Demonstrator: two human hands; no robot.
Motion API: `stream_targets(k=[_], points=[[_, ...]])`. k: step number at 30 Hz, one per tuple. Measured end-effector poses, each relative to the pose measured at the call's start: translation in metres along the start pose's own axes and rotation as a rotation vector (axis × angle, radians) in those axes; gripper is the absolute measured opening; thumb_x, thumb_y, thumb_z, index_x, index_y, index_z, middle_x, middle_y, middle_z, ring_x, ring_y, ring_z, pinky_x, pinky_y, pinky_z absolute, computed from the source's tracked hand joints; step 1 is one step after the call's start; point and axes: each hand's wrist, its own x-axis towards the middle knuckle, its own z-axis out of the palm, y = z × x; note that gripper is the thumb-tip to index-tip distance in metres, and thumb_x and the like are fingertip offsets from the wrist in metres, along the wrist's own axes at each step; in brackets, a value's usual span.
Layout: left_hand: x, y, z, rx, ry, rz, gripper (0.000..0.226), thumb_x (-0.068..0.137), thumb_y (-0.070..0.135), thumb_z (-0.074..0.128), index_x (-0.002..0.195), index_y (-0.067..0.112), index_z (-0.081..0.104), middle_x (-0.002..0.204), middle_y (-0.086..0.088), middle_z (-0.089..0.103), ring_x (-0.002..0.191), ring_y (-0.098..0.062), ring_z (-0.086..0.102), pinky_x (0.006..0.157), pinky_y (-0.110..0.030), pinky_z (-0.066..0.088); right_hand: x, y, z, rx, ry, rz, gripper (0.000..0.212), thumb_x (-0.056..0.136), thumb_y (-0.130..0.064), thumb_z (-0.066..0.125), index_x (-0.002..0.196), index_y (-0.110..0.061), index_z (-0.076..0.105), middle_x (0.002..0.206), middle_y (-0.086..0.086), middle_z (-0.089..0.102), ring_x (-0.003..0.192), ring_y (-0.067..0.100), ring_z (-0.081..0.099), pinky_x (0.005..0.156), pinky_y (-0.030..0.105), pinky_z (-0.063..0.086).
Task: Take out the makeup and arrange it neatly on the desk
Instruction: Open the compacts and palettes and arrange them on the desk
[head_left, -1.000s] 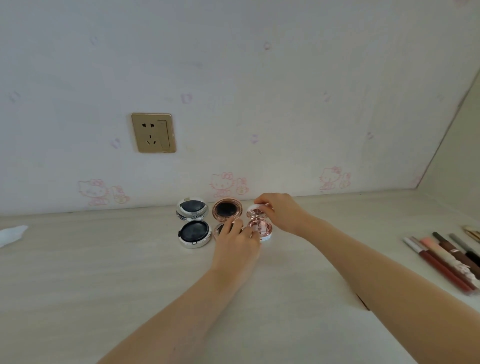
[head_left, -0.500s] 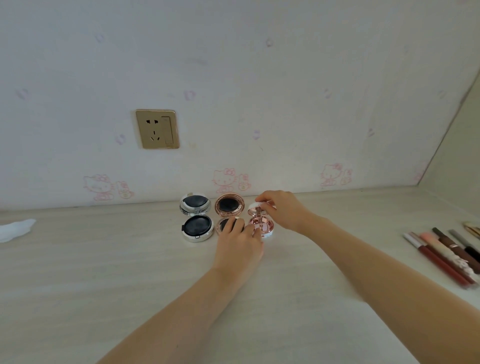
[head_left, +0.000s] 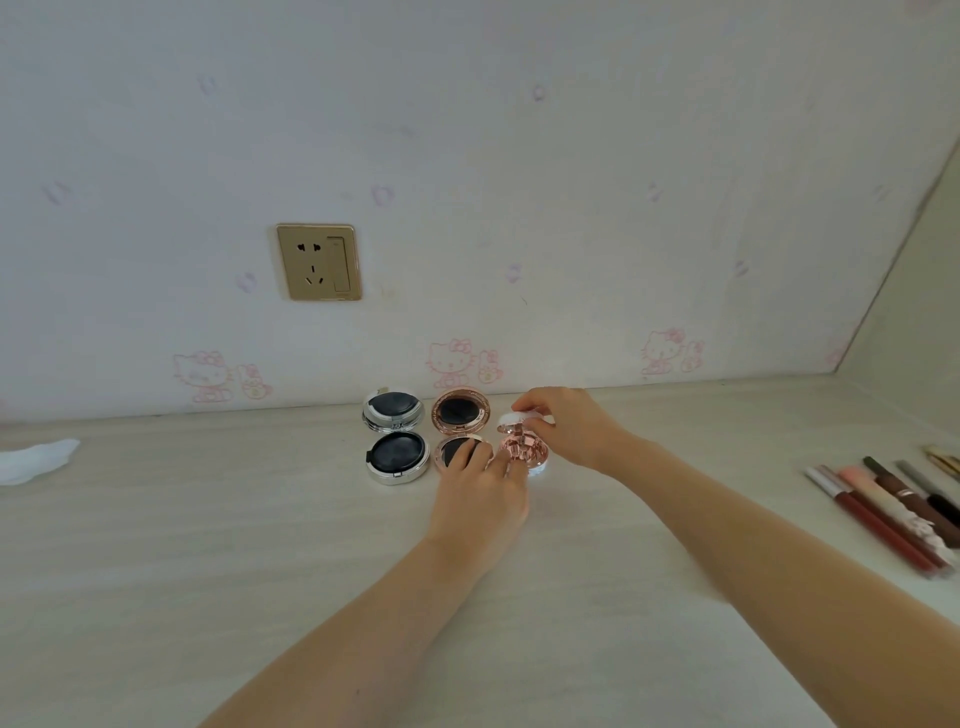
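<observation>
white cloth cut by left edge, pencils cut by right edge

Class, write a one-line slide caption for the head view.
Right hand holds the lid of a small pink compact, left hand steadying it, beside two open compacts on the desk.

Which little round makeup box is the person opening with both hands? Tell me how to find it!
Find the gold wall socket, then look down to the three open round compacts on the desk. It is the pink compact at the row's right end, touched by both the left hand and right hand. It is smallest, with a white lid.
</observation>
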Motion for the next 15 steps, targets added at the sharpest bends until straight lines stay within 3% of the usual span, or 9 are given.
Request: stream_targets(k=[8, 15], points=[[-0.0002, 0.0002, -0.0023, -0.022, -0.02, 0.004, 0.012, 0.063, 0.017, 0.072, 0.074, 0.015, 0.072, 0.07, 0.0, 0.069, 0.071, -0.024, 0.062, 0.076, -0.032, 0.052, 0.0002, 0.0022, 0.0023, -0.016, 0.002, 0.008, 0.029, 0.094, -0.015, 0.053, 0.122, -0.014, 0.061, 0.122, 0.001, 0.063, 0.113, 0.017, 0.057, 0.095, 0.027, 0.045], [-0.0051, -0.0009, -0.0034, -0.003, -0.015, 0.015, 0.018, 0.064, 0.018, 0.069, 0.082, 0.016, 0.073, 0.079, 0.002, 0.071, 0.073, -0.022, 0.062, 0.076, -0.031, 0.052, -0.0051, 0.0089, -0.0006, -0.032, 0.036, 0.017, 0.037, 0.096, -0.022, 0.053, 0.132, -0.016, 0.051, 0.131, -0.001, 0.058, 0.12, 0.015, 0.052, 0.093, 0.018, 0.036]])
